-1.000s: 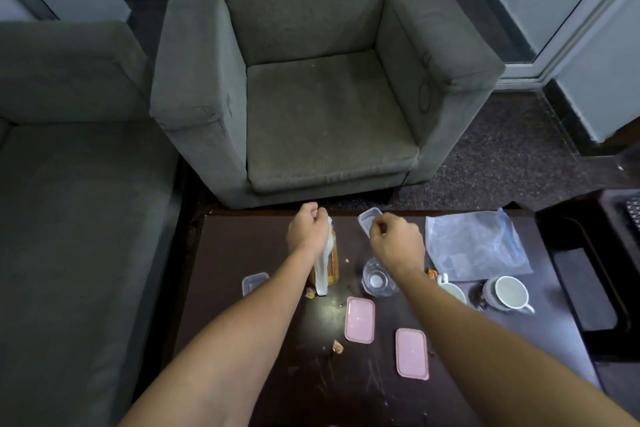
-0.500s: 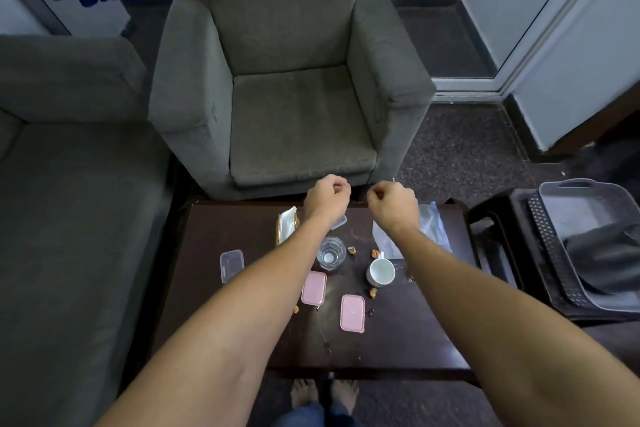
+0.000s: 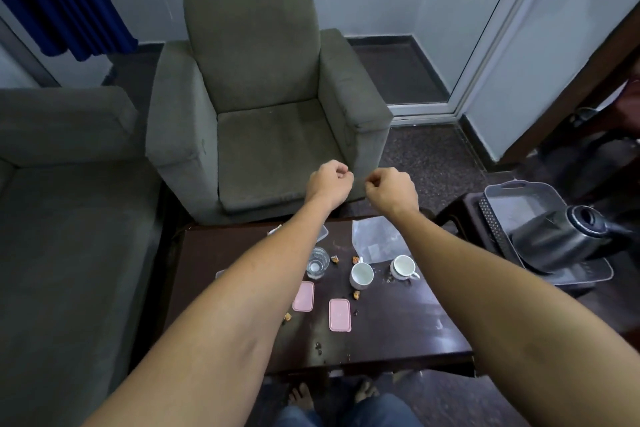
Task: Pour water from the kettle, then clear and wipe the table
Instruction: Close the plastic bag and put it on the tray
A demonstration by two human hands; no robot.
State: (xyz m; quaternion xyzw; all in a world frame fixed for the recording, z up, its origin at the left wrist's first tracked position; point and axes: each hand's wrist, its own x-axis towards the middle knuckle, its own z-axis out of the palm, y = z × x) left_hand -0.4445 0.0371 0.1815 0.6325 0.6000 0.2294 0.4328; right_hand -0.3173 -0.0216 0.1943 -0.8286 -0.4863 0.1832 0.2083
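Note:
A steel kettle (image 3: 561,236) lies in a grey tray (image 3: 502,194) to the right of the dark wooden table (image 3: 398,333). On the table stand a clear glass (image 3: 317,263), two white cups (image 3: 361,274) (image 3: 402,266), two pink lids (image 3: 303,296) (image 3: 339,315), a clear plastic bag (image 3: 375,239) and scattered crumbs (image 3: 356,295). My left hand (image 3: 329,185) and my right hand (image 3: 391,189) are raised side by side above the table's far edge. Both have curled fingers and hold nothing that I can see.
A grey armchair (image 3: 270,121) stands beyond the table and a grey sofa (image 3: 69,218) to its left. A clear container (image 3: 322,231) peeks out behind my left forearm. The tray sits on a dark stand. My bare feet (image 3: 304,395) show below the table's near edge.
The view has pulled back and up, so the kettle and tray came into sight. Both fists rose from the table top to above its far edge. My left hand let go of the packet it gripped.

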